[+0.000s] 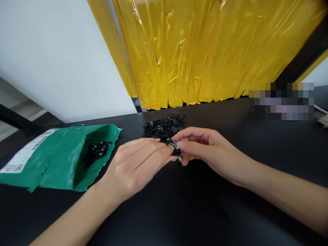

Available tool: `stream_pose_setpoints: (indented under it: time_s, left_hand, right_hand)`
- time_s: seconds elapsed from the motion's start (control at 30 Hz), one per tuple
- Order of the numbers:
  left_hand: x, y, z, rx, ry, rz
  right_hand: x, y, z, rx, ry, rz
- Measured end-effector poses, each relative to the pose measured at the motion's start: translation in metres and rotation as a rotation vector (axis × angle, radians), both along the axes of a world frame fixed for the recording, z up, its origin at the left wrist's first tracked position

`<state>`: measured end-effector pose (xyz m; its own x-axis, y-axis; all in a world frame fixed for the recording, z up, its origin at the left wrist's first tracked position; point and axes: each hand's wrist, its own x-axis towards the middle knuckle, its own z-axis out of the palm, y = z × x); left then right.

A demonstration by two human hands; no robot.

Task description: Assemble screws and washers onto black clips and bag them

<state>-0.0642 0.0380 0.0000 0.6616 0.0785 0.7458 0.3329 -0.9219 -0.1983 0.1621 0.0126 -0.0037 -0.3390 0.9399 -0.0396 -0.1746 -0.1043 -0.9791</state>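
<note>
My left hand (134, 164) and my right hand (202, 147) meet over the black table, fingertips together. Between them they pinch a small cluster of black and silvery parts (175, 150); how the grip is shared is hard to tell. Just beyond the fingertips lies a loose pile of small black parts (162, 125). A torn-open green mailer bag (58, 157) lies to the left of my left hand, with several more black parts (97, 150) showing in its mouth.
The black table (179, 205) runs under everything. Yellow plastic strips (205, 51) hang behind the pile. A white shipping label (25, 152) is on the bag's left end. A white wall is at the back left, and a blurred patch sits at the right.
</note>
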Motion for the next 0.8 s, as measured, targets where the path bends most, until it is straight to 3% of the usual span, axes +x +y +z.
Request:
stream_pose_setpoints:
  time_s: [0.13,0.33,0.5,0.6,0.8]
  left_hand:
    - [0.0,-0.001,0.001,0.003,0.009,0.015]
    - [-0.001,0.0,-0.002,0.015,0.027,0.04]
    - [0.0,-0.001,-0.002,-0.007,0.035,0.029]
    - [0.004,-0.003,0.001,-0.16,0.033,0.094]
    - [0.011,-0.007,0.004,-0.675,-0.197,0.174]
  right_hand:
    - [-0.002,0.0,0.001,-0.027,-0.007,-0.004]
    - [0.0,0.0,0.004,0.056,-0.109,-0.009]
    - [-0.001,0.0,0.005,0.071,-0.056,-0.036]
    - [0.001,0.001,0.004,0.06,-0.003,-0.065]
    - [0.009,0.006,0.003,-0.027,0.145,-0.107]
